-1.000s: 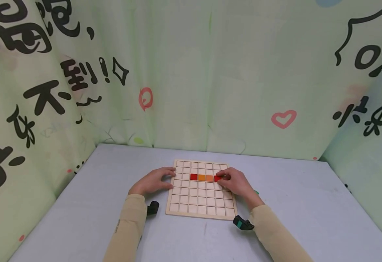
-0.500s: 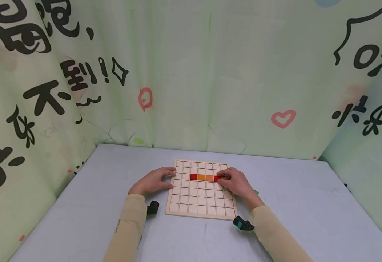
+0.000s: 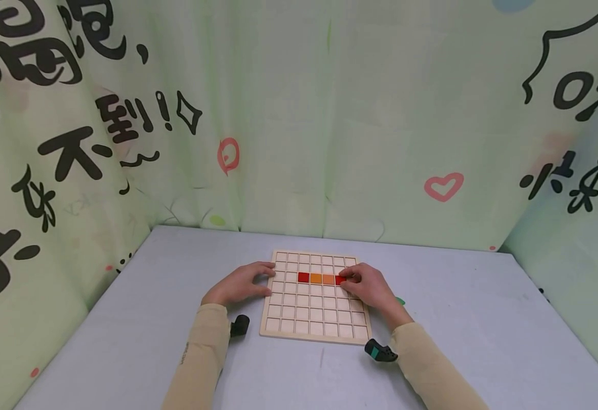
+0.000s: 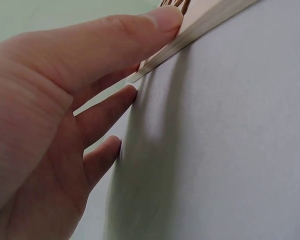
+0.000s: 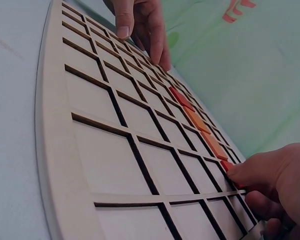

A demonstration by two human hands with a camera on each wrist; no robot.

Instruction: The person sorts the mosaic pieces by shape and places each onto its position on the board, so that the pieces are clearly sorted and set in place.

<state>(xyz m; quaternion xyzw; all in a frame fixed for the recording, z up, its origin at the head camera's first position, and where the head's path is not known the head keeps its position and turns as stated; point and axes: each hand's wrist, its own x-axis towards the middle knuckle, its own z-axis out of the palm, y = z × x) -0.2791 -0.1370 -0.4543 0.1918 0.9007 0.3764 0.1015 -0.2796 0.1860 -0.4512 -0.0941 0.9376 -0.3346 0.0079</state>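
A pale wooden grid board [image 3: 314, 340] lies on the table. One row in its upper half holds a red tile [image 3: 304, 277], an orange tile [image 3: 316, 278], a lighter orange tile [image 3: 328, 279] and, at the right end, a second red tile [image 3: 338, 280]. My right hand [image 3: 372, 286] pinches that right-end red tile between thumb and forefinger, covering part of it; the right wrist view shows the thumb on its edge. With fingers spread, my left hand [image 3: 239, 283] rests its thumb and fingertips at the board's left edge.
The board lies on a white table [image 3: 124, 319] with a printed curtain [image 3: 288, 142] behind and at both sides. Black wrist devices stick out at the left sleeve [image 3: 201, 353] and right sleeve [image 3: 421, 353]. A small green thing [image 3: 400, 300] shows beside the right wrist.
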